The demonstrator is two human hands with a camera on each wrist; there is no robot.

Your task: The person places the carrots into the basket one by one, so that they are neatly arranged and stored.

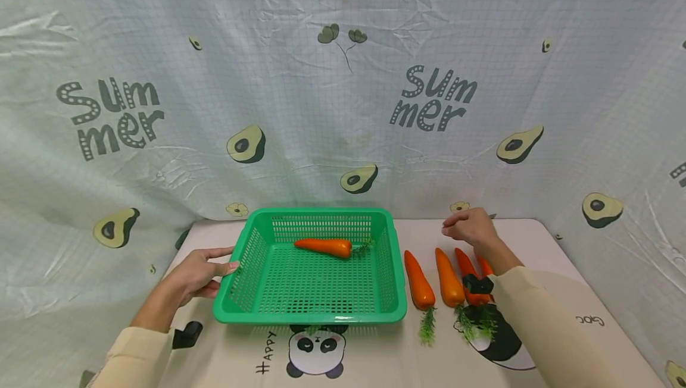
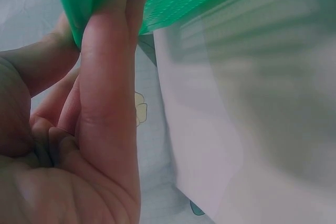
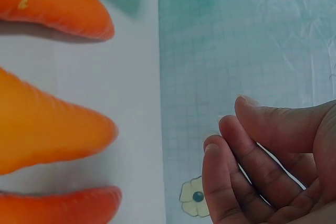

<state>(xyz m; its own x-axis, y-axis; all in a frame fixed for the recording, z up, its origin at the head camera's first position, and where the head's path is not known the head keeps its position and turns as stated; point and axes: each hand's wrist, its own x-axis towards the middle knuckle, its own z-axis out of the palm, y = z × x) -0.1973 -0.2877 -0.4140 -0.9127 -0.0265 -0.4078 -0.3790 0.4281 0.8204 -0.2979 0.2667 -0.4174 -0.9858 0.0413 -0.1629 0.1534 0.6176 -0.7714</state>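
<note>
A green plastic basket (image 1: pixel 311 318) with slotted walls stands on the table, a carrot (image 1: pixel 324 247) with green leaves lying inside near its back wall. My left hand (image 1: pixel 198 275) grips the basket's left rim, the thumb over it and fingers beneath; the left wrist view shows fingers (image 2: pixel 107 77) against the green wall. To the right of the basket, several carrots lie side by side, among them one nearest it (image 1: pixel 420 281) and a lighter orange one (image 1: pixel 449 278). Above their tips hovers my right hand (image 1: pixel 471 230), holding nothing, its fingers loosely bent. My right forearm partly hides the rightmost carrots.
The white table (image 1: pixel 557 293) bears a printed panda (image 1: pixel 316 351) in front of the basket. A pale curtain (image 1: pixel 300 90) with avocado prints hangs right behind the table and along both sides.
</note>
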